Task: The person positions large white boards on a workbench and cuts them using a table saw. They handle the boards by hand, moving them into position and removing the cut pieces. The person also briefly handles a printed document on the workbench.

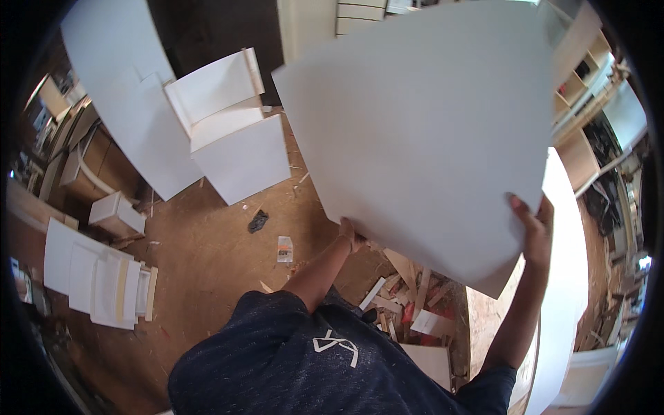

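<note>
A large white flat panel fills the upper middle of the view, raised above the floor. My left hand grips its lower left edge from underneath, with most of the fingers hidden behind the board. My right hand holds the panel's lower right edge, thumb lying on the white face. Both forearms reach up from my dark blue shirt at the bottom.
An open white cabinet box stands on the brown floor to the left, beside a leaning white board. White drawer parts lie at far left. Wood offcuts pile beneath the panel. Shelving is at right.
</note>
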Demonstrator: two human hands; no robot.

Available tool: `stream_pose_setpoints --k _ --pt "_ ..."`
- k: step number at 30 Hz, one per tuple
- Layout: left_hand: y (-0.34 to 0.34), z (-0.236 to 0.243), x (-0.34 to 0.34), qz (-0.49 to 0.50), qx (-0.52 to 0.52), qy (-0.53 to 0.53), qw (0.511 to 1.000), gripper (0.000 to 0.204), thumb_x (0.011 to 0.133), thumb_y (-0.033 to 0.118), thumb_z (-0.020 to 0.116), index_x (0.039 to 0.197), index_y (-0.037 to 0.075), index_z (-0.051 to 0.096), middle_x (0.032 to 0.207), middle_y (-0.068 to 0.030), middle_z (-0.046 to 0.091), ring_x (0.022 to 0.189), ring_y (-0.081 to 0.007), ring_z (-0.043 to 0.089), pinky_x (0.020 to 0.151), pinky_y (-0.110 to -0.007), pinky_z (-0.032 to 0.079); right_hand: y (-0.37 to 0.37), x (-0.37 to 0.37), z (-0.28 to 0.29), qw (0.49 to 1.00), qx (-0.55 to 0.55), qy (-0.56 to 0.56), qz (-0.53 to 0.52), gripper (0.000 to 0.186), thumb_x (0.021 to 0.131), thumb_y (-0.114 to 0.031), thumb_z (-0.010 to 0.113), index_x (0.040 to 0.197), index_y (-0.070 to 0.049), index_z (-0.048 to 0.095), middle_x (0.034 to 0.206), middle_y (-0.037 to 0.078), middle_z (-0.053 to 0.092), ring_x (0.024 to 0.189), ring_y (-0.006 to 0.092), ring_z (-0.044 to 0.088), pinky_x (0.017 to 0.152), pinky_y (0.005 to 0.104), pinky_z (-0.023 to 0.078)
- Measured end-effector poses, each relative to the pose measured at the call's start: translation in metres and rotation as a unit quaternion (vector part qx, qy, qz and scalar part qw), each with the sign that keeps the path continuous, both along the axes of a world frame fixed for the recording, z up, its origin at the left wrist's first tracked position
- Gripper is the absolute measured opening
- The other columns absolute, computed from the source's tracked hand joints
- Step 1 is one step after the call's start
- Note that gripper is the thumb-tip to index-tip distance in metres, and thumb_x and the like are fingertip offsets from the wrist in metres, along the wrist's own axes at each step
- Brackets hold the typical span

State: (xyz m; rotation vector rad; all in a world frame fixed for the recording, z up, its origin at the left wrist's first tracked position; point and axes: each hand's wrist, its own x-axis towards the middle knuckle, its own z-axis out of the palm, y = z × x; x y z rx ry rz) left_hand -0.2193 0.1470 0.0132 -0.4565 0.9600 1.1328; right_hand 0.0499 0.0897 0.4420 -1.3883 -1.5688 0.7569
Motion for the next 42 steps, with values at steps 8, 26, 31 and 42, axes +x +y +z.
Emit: stream_pose_setpoints --k 8,26,31,42 --pt "-0.107 -0.135 -0.319 -0.558 0.059 0.408 0.721 0.049 0.09 0.042 0.061 0.122 0.006 0.064 0.122 -0.017 0.063 0.102 -0.0304 0.066 0.088 -0.043 0.053 0.131 -0.224 -0.171 0.937 -0.037 -0.266 0.225 0.035 0.083 -0.021 0.071 0.113 -0.004 0.066 0.088 0.021 0.069 0.09 0.0395 0.067 0.081 0.044 0.051" --pt "-0.433 -0.16 -0.459 0.018 -0.364 0.256 0.895 0.042 0.098 0.042 0.054 0.122 0.007 0.057 0.085 -0.0167 0.072 0.073 -0.0265 0.07 0.06 -0.037 0.055 0.318 -0.616 -0.397 0.758 -0.067 -0.429 0.486 0.033 0.085 -0.029 0.066 0.116 -0.016 0.065 0.1 0.02 0.07 0.095 0.041 0.066 0.082 0.0503 0.052" --pt "-0.293 -0.092 -0.433 -0.031 -0.291 0.209 0.933 0.046 0.1 0.039 0.052 0.126 0.001 0.053 0.089 -0.0179 0.072 0.076 -0.0261 0.072 0.064 -0.034 0.055 0.374 -0.729 -0.462 0.731 -0.019 -0.394 0.557 0.032 0.085 -0.023 0.063 0.117 -0.017 0.065 0.098 0.019 0.07 0.094 0.0401 0.066 0.082 0.0498 0.053" --pt "-0.194 0.0 -0.417 0.126 -0.379 0.269 0.876 0.04 0.098 0.029 0.06 0.123 -0.001 0.057 0.092 -0.0159 0.071 0.079 -0.023 0.072 0.07 -0.033 0.057 0.432 -0.88 -0.595 0.651 -0.02 -0.436 0.621 0.032 0.084 -0.011 0.055 0.114 -0.01 0.067 0.105 0.024 0.069 0.101 0.0409 0.065 0.088 0.0494 0.052"
